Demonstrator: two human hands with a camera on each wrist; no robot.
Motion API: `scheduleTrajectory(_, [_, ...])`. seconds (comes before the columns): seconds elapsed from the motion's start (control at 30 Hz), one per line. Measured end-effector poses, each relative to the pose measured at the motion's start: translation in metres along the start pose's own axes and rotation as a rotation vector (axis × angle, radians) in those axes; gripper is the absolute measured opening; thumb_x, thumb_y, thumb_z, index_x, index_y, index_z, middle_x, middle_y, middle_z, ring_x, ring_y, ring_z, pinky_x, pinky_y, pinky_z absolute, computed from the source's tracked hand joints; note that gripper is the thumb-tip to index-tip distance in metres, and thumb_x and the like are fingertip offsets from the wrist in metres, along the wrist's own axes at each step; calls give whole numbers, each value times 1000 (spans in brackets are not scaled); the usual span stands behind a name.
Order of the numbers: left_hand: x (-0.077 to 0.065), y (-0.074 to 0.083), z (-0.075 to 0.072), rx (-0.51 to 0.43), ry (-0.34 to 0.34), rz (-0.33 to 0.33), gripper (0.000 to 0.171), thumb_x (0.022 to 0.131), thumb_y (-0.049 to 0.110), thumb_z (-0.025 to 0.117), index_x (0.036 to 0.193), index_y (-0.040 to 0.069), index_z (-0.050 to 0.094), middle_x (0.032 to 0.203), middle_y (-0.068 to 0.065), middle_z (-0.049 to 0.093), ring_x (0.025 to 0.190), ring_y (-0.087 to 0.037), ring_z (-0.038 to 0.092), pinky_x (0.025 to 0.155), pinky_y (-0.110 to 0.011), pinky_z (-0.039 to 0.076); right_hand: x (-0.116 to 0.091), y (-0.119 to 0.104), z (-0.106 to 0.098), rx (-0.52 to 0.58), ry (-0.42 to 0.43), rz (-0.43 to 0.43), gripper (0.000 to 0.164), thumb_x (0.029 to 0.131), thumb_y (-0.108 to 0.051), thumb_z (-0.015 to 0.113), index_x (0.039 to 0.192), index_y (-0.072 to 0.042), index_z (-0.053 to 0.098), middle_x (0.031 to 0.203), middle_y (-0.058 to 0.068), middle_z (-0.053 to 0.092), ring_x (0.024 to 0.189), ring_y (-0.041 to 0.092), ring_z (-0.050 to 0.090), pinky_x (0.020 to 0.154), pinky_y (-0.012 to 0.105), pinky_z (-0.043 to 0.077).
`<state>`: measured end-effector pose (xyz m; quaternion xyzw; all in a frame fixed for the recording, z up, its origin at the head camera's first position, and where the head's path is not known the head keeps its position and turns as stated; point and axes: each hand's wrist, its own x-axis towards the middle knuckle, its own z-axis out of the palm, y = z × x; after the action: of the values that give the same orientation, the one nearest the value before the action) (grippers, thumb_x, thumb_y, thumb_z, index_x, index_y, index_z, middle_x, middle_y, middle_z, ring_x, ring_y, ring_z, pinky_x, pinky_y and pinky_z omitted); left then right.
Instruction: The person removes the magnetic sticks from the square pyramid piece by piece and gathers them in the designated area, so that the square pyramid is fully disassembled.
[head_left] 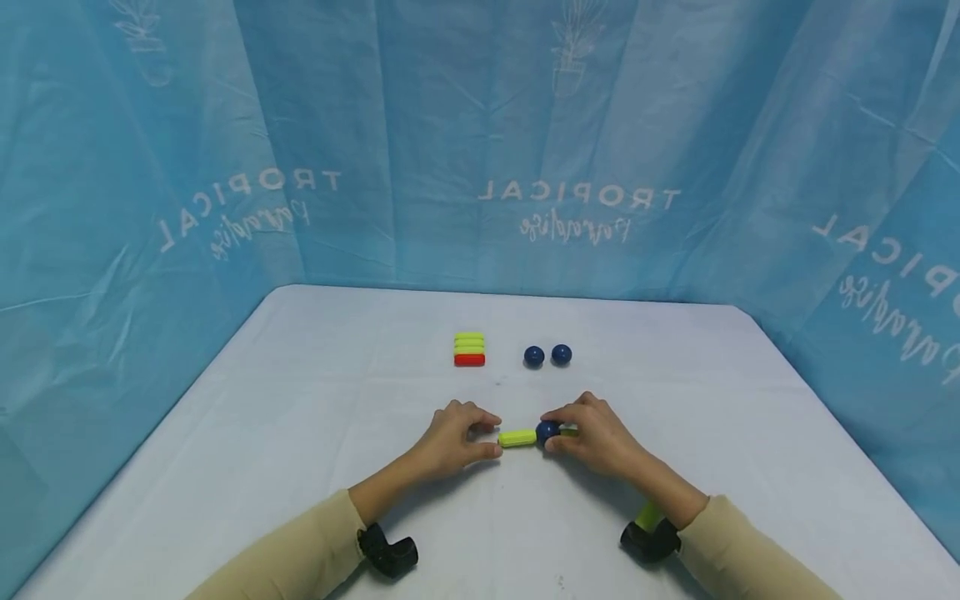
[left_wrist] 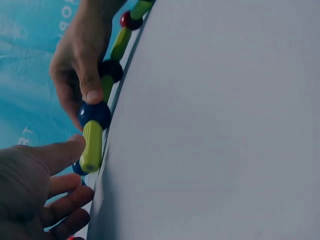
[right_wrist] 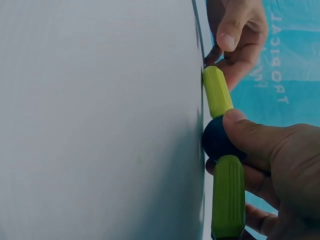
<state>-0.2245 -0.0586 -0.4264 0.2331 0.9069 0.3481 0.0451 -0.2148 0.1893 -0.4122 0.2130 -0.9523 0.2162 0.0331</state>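
Observation:
My right hand (head_left: 600, 437) pinches a dark blue ball (head_left: 547, 431) between thumb and fingers. From that ball a yellow-green rod (head_left: 517, 438) sticks out to the left, and a second yellow-green rod (right_wrist: 228, 195) joins its other side. My left hand (head_left: 459, 437) is at the free end of the left rod, thumb and fingers spread around it without a grip. The left wrist view shows the chain running on past my right hand, with another dark ball (left_wrist: 111, 70), more rods and a red ball (left_wrist: 131, 20). My right forearm partly hides this chain in the head view.
Several yellow-green rods (head_left: 469, 342) lie stacked side by side with a red rod (head_left: 469, 360) farther back on the white table (head_left: 360, 367). Two loose blue balls, a left one (head_left: 533, 357) and a right one (head_left: 561, 354), stand to their right. A blue printed curtain (head_left: 450, 125) surrounds the table.

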Motion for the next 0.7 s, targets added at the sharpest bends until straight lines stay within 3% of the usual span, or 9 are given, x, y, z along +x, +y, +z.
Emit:
scheduleTrajectory(0.33, [1, 10, 19, 177, 101, 29, 38, 76, 37, 77, 108, 18, 70, 96, 3, 59, 88, -12, 42, 78, -31, 31, -1, -1, 4, 3, 16, 4, 37, 76, -33, 76, 110, -20, 71, 93, -10, 68, 87, 9, 46, 72, 26, 35])
scheduleTrajectory(0.53, [4, 11, 23, 189, 141, 40, 26, 76, 35, 76, 98, 21, 73, 90, 4, 57, 85, -11, 41, 76, -30, 29, -1, -1, 4, -6, 25, -3, 37, 76, -33, 77, 110, -20, 71, 93, -11, 69, 86, 7, 46, 72, 24, 35])
scheduleTrajectory(0.7, [7, 10, 23, 113, 156, 35, 22, 77, 31, 76, 96, 21, 73, 89, 5, 61, 84, -11, 43, 77, -31, 29, 0, -2, 2, -12, 18, -3, 36, 76, -33, 76, 110, -20, 71, 93, -10, 68, 85, 6, 46, 72, 25, 35])
